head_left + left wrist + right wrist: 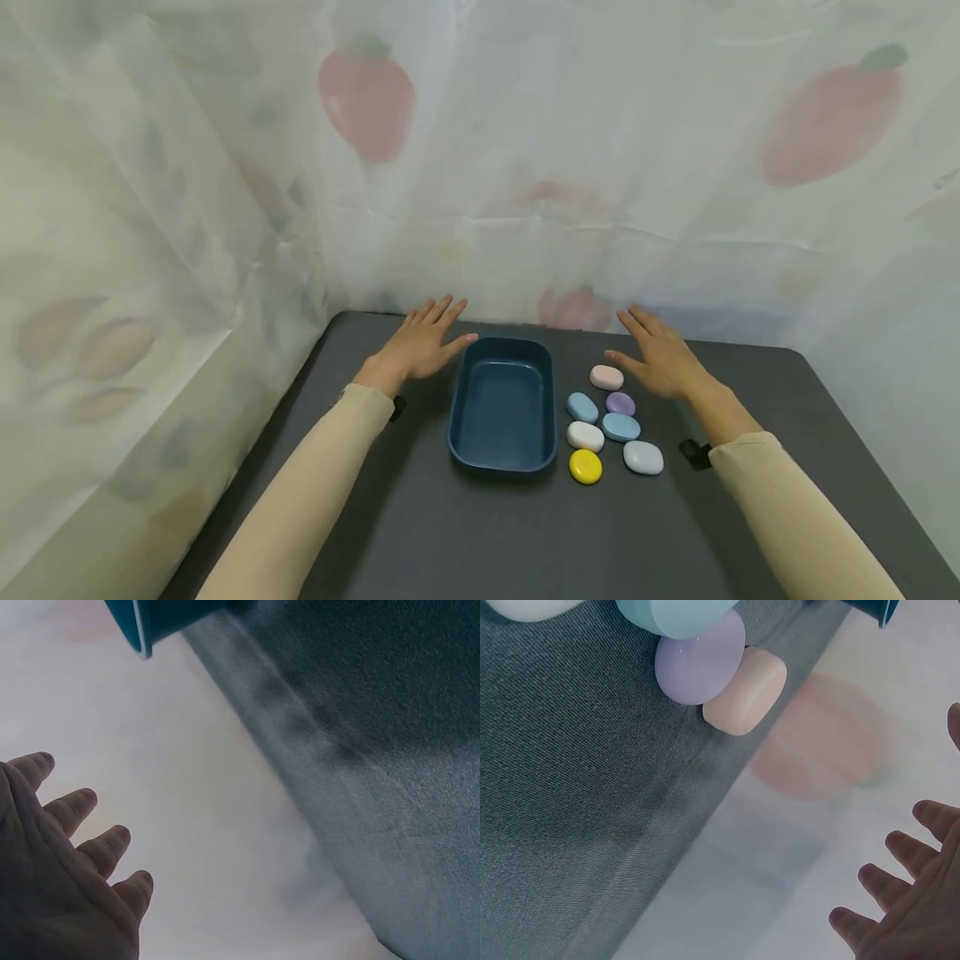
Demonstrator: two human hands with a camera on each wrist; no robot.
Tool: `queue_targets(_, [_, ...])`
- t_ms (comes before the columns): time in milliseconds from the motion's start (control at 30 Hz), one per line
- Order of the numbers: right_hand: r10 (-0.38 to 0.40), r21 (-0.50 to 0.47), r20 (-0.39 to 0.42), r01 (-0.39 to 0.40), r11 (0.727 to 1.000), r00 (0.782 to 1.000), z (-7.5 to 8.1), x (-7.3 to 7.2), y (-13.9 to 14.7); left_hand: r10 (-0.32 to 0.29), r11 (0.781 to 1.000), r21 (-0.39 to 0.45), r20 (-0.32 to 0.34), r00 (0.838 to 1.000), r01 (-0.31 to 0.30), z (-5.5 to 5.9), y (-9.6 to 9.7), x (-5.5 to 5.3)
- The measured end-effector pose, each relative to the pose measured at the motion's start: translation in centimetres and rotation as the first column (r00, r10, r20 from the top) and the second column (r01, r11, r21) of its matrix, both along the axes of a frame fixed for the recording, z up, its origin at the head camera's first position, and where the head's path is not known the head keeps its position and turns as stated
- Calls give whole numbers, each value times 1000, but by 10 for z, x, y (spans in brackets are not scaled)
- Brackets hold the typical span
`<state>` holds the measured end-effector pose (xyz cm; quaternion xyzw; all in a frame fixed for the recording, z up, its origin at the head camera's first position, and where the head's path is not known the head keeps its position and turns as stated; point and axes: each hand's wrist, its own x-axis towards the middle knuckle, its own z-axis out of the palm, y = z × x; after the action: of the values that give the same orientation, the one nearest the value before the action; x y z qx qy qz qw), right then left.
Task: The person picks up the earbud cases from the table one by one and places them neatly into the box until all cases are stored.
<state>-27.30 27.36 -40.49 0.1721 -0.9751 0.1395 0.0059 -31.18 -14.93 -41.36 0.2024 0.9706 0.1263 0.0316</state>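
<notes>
My left hand [422, 346] hovers at the far left corner of a dark blue rectangular tub [504, 463], fingers spread and holding nothing. On the other side, my right hand [660, 357] is held above the table with its fingers straight, just right of a pale pink soap-like bar [606, 377]. Several more smooth oval bars lie right of the tub: purple [620, 404], light blue [582, 407], a second light blue [621, 427], white [585, 437], pale white-blue [643, 458] and yellow [586, 467]. Inside the tub, only its bare floor shows.
A dark grey table [465, 542] with rounded far corners carries everything. White sheeting [480, 167] printed with fruit hangs behind it and along the left side. A dark wrist strap [696, 454] sits by the right sleeve.
</notes>
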Motion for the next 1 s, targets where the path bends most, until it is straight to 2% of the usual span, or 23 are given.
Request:
queue_targets(333, [39,-17,-14,-39,999,999,2,18,-4,-28,999,17,-16,999,28,1,-4,19])
queue_targets(600, [85,-42,-23,-86,995,996,-5,30,-7,-44,996,73,-17,999,46,-2,-4,32])
queue_targets(833, [100,-44,-39,-101,994,994,-11,40,-7,-36,992,125,22,999,33,-4,-4,41])
queue_targets(1000, [99,-45,-31,-100,994,995,-15,48,-6,-40,986,162,47,998,32,-11,-4,46])
